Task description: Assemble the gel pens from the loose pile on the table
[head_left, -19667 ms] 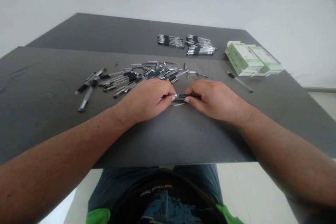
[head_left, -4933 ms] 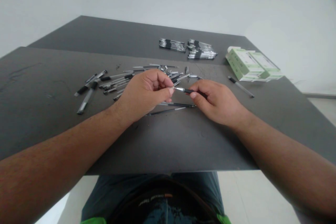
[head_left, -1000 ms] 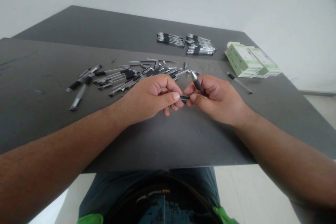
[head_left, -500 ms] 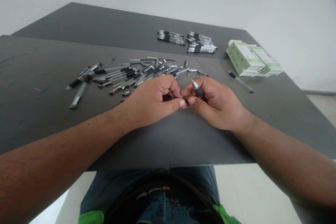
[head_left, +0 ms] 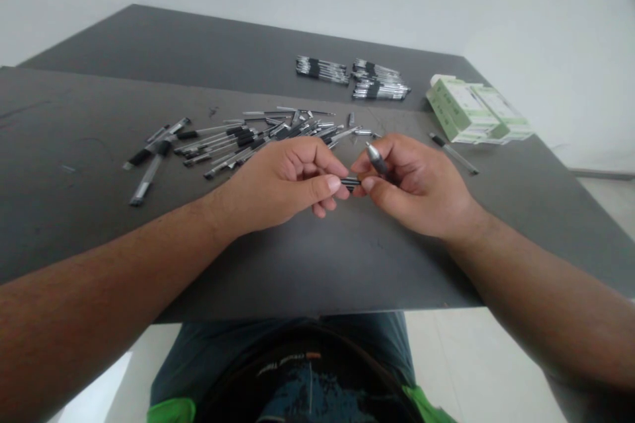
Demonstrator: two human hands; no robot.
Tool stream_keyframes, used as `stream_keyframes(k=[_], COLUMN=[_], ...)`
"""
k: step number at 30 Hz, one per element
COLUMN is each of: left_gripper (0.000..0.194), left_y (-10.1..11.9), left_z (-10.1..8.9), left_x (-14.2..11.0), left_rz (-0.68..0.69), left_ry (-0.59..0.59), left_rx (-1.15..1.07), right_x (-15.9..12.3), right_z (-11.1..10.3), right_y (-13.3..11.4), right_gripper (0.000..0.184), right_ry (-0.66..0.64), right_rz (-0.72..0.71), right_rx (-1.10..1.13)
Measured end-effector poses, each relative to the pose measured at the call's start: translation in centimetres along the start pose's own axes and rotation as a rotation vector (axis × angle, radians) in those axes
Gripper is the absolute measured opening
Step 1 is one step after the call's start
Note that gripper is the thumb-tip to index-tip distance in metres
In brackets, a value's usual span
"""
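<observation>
My left hand (head_left: 290, 182) is closed, with thumb and forefinger pinching a short black pen part (head_left: 350, 183) with pale streaks. Its exact kind is hidden by the fingers. My right hand (head_left: 421, 185) is closed around a pen (head_left: 377, 160) whose silver tip and black grip point up and away from me. The right thumb also presses on the other end of the black part, so it bridges both hands. Just beyond my left hand spreads a loose pile of pens and pen parts (head_left: 243, 139), partly covered by that hand.
Bundled clear pens (head_left: 381, 90) lie farther back, beside another bundle (head_left: 321, 71). Green-and-white boxes (head_left: 469, 112) stand at the right. A single pen (head_left: 454, 153) lies before them, and several capped pens (head_left: 151, 172) lie at the left. The grey table (head_left: 307, 264) ends near my lap.
My fingertips have drawn slightly apart, showing the black part between them. The lower fingers of my left hand have loosened outward. The pen stays in my right hand.
</observation>
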State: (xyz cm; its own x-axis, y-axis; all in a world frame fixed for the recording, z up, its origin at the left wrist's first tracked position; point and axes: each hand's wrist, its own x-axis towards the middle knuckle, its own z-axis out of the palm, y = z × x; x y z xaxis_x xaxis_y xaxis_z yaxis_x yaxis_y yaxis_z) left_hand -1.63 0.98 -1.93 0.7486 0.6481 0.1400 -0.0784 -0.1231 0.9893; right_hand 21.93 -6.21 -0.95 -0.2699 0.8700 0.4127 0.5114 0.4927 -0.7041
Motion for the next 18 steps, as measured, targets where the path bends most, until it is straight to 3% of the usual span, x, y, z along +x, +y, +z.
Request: stream_keyframes(k=[3, 12, 18], left_gripper=[0.013, 0.014, 0.008], left_y=[-0.16, -0.21, 0.36], left_z=[-0.05, -0.22, -0.26], left_x=[-0.03, -0.44, -0.56], left_rz=[0.062, 0.131, 0.103], left_ry=[0.018, 0.049, -0.005], left_rx=[0.071, 0.236, 0.332], right_x=[0.16, 0.28, 0.52], right_z=[-0.03, -0.19, -0.56], right_y=[-0.23, -0.64, -0.3], right_gripper=[0.009, 0.041, 0.036], right_ry=[0.023, 0.06, -0.067], right_rz=[-0.005, -0.031, -0.184], right_rx=[-0.077, -0.272, -0.3])
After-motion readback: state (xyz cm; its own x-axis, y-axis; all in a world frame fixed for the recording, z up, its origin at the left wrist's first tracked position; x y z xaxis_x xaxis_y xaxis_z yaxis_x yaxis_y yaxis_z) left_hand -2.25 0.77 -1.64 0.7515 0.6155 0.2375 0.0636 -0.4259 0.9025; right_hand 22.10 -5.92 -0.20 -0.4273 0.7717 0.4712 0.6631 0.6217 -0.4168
